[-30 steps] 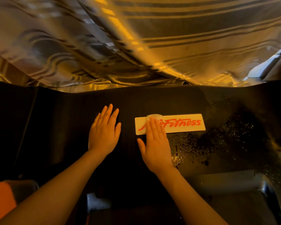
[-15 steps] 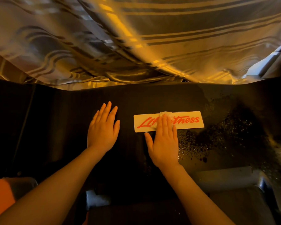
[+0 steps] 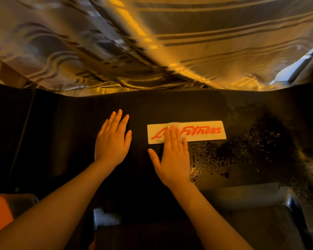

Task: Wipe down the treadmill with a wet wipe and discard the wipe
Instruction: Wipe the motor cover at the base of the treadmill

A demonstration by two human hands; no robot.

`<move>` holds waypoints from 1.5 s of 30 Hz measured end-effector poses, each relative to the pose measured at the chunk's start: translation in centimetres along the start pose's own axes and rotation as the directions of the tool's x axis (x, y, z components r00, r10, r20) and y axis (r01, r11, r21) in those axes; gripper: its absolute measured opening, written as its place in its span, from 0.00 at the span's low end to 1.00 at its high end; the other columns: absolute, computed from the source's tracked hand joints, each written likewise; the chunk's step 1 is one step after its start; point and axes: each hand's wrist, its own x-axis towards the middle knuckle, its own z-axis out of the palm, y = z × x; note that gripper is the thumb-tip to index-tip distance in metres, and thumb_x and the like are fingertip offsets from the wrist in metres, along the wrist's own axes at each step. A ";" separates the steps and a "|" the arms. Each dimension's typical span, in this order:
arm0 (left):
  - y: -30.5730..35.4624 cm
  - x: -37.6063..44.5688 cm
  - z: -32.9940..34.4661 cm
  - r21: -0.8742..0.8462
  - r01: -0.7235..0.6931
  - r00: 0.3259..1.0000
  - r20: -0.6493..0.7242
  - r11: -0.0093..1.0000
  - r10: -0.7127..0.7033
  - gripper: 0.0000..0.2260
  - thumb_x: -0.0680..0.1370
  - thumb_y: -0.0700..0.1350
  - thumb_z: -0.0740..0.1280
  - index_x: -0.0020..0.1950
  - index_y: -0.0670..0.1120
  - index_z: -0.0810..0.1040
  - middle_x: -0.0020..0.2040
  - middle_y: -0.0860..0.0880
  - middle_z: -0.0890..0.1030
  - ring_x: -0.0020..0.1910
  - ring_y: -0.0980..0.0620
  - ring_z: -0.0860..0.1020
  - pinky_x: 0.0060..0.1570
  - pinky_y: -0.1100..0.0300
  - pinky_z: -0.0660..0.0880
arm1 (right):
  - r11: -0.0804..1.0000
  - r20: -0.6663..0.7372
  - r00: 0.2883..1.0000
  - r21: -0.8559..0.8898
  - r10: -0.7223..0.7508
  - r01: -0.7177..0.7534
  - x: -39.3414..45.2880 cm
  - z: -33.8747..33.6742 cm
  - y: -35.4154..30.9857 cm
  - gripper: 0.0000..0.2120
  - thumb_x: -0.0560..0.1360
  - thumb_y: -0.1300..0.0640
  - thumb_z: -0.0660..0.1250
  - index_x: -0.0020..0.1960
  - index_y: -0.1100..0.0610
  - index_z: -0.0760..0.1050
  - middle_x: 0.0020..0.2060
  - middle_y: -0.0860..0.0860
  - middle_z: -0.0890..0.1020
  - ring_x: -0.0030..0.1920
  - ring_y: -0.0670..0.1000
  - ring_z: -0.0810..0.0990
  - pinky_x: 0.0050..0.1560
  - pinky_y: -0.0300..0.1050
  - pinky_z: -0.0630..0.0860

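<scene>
Since half a second earlier, the right hand [image 3: 172, 156] had been slid leftward along the logo plate [image 3: 202, 131], fingers flat, pressing the wet wipe [image 3: 172, 125] onto the treadmill [image 3: 170, 105]. The wipe could be bunched or lost under the fingertips. The plate's long axis was seen running left-right. The left hand [image 3: 112, 141] was rested flat, released.

The right hand [image 3: 172, 157] is sliding the wet wipe [image 3: 173, 125] back to the left over the logo sticker [image 3: 204, 131], so the letters "Fitness" beside the fingers [image 3: 173, 136] are showing again.
</scene>
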 end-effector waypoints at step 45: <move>0.2 0.1 -0.1 -0.014 0.021 1.000 0.013 1.000 -0.021 0.24 0.83 0.49 0.58 0.78 0.47 0.60 0.80 0.47 0.56 0.79 0.49 0.51 0.75 0.51 0.51 | 0.997 0.010 1.000 -0.072 0.010 -0.009 0.7 -0.8 2.5 0.44 0.74 0.28 0.34 0.79 0.56 0.37 0.79 0.52 0.40 0.78 0.52 0.35 0.75 0.52 0.33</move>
